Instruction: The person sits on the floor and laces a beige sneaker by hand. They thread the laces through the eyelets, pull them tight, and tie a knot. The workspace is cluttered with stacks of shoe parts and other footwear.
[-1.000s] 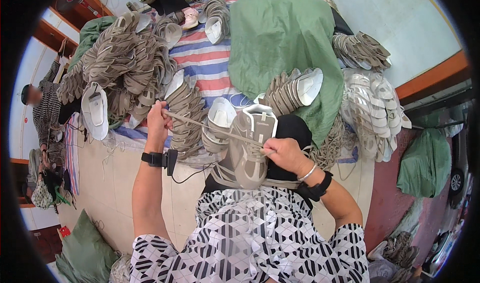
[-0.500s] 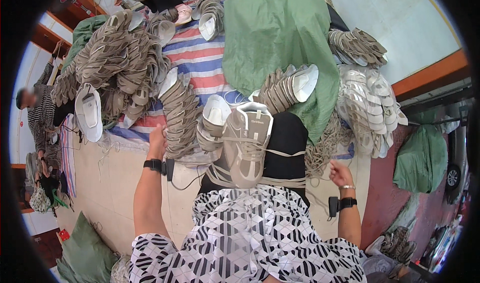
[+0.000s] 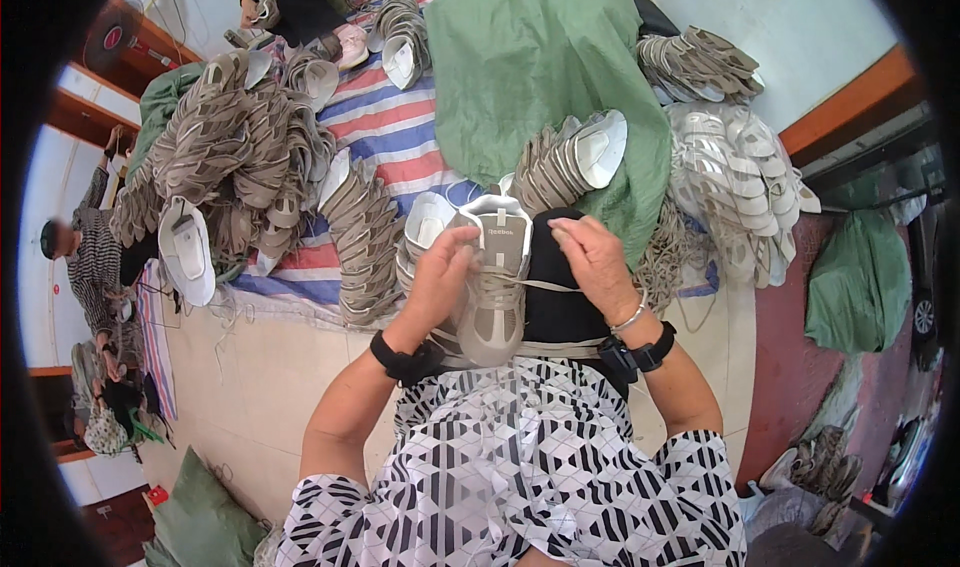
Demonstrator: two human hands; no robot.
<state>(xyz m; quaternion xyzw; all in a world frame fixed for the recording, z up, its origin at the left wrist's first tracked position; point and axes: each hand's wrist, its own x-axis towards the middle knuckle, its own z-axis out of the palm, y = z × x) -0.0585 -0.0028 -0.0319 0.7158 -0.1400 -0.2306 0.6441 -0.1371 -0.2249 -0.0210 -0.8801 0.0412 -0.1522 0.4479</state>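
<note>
A beige and grey shoe upper (image 3: 492, 302) with a white collar lining lies on my lap, toe toward me. Thin beige shoelace (image 3: 545, 286) crosses its front and runs right until my right hand hides it. My left hand (image 3: 442, 272) is closed beside the upper's left collar edge, thumb and fingers together. To the right of the upper, above my black-clad thigh, my right hand (image 3: 598, 267) is closed in a pinch. Whatever is between the fingertips of either hand is too small to make out. More lace lies over my thighs.
Stacked shoe uppers stand ahead in a curved row (image 3: 365, 242), beside a green sheet (image 3: 550, 77) and in a large pile (image 3: 220, 137) at left. A tangle of laces (image 3: 660, 252) lies right. Co-workers sit at far left and top. Striped sheeting (image 3: 380, 117) covers the floor.
Both hands have come inward and up from wide apart at my sides to either side of the upper. The view has shifted slightly. The upper stays on my lap.
</note>
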